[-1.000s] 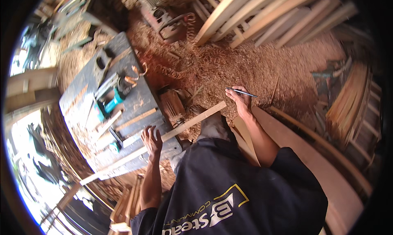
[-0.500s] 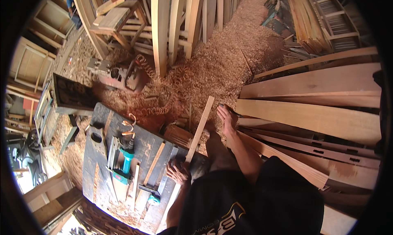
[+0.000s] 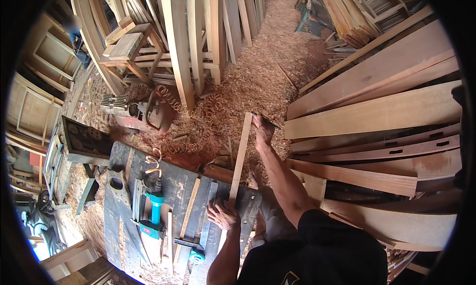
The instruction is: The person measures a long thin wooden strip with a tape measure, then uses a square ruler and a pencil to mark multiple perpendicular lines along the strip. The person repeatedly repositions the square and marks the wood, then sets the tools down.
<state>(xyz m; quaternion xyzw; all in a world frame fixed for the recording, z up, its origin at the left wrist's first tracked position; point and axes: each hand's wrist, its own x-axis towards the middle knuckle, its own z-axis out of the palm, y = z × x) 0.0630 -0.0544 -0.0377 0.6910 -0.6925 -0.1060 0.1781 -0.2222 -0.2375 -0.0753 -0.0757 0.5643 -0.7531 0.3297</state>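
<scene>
A long, narrow wooden strip (image 3: 241, 153) lies across the workbench (image 3: 168, 173) and sticks out past its far edge. My left hand (image 3: 223, 215) presses on the strip near the bench edge, fingers curled over it. At the strip's far end my right hand (image 3: 263, 131) is closed, with its fingertips against the wood. A thin dark pencil-like stick (image 3: 271, 123) juts out of that hand to the right. Left of my left hand lie a square (image 3: 189, 244), a teal tape measure (image 3: 196, 256), a teal power tool (image 3: 154, 210) and a handsaw (image 3: 118, 184).
Long boards (image 3: 367, 111) are stacked on the right. Upright planks (image 3: 178, 52) and a wooden stool (image 3: 130, 47) stand ahead. A compressor (image 3: 144, 114) with a coiled hose (image 3: 186, 106) sits among shavings on the floor. A person (image 3: 79, 47) is at the far left.
My right hand has moved onto the far end of the wooden strip, where before it was apart from it on the right. The view has shifted a little; my left hand stays on the strip.
</scene>
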